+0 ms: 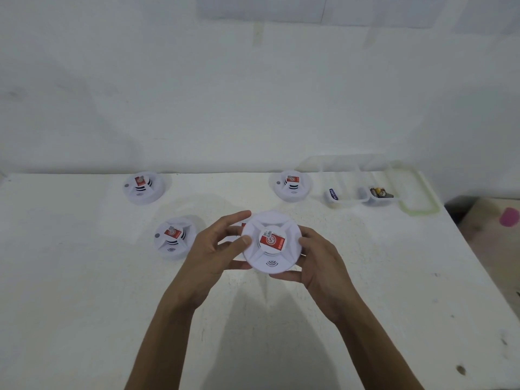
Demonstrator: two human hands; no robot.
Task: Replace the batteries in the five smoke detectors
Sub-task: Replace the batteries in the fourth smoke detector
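I hold a round white smoke detector [271, 242] with a red label above the table, its face toward me. My left hand [218, 249] grips its left rim with thumb and fingers. My right hand [318, 258] cups its right and lower rim. Three more white detectors rest on the table: one at the back left [143, 187], one at the back right [292, 185], one left of my hands [173, 237]. A sliver of red [243, 225] shows behind my left fingers; what it belongs to is hidden.
A clear plastic compartment box [363, 181] stands at the back right; a blue battery [333, 194] lies in one compartment, dark batteries [380, 192] in another. The white table [84, 277] ends at the right. A white wall runs behind. A pink object [509, 216] lies beyond the right edge.
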